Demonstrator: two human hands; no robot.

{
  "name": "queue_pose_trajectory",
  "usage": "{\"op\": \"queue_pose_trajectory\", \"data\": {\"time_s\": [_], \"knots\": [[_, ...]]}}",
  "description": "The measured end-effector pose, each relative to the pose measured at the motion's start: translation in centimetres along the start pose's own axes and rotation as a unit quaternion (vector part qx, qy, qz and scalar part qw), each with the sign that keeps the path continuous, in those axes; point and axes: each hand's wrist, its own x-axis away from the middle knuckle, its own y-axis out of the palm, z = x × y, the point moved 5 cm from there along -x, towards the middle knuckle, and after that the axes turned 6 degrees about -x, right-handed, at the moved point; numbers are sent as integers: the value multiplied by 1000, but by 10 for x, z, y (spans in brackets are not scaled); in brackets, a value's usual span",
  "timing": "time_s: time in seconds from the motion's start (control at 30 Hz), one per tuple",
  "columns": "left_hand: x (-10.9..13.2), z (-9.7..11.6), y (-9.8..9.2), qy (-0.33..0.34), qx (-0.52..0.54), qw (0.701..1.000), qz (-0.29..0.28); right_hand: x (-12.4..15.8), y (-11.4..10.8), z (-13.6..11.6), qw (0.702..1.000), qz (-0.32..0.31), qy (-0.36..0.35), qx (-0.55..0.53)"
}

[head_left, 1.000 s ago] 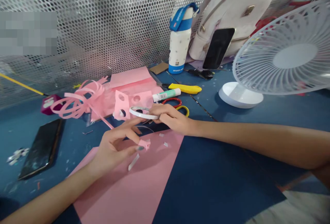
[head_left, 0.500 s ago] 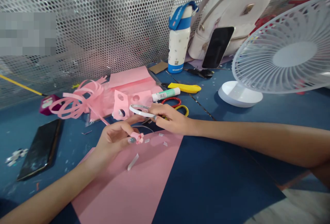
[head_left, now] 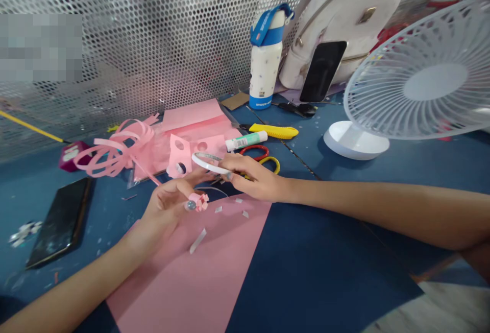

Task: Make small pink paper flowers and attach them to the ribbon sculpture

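Note:
My left hand (head_left: 164, 205) pinches a small rolled pink paper flower (head_left: 199, 201) between thumb and fingers, its fringed end facing right. In my right hand (head_left: 256, 177) is a thin white ring that looks like a roll of tape (head_left: 206, 163), gripped at its right side and tilted. Both hands are close together above the top edge of a pink paper sheet (head_left: 191, 292). A few white scraps (head_left: 198, 241) lie on that sheet. Just behind the ring is a pink paper piece with round holes (head_left: 179, 150). Scissors with red and yellow handles (head_left: 273, 164) are partly hidden by my right hand.
A glue stick (head_left: 247, 141) and a yellow cutter (head_left: 273, 131) lie behind my right hand. Curled pink strips (head_left: 115, 149) and a phone (head_left: 59, 223) are on the left. A bottle (head_left: 265, 67), a backpack (head_left: 344, 21) and a white fan (head_left: 432, 82) stand at the back and right.
My left fingers have turned the paper flower slightly, and it has shifted a little up and left. The tape roll and my right hand have hardly moved.

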Motion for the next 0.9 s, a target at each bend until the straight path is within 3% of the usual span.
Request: {"op": "queue_pose_trajectory", "data": {"time_s": [0.53, 0.9], "knots": [[1, 1, 3, -6, -8, 1000, -4, 1, -1, 7, 999, 11, 40, -2], [0, 6, 6, 28, 14, 999, -21, 1, 2, -9, 998, -19, -33, 43]]}}
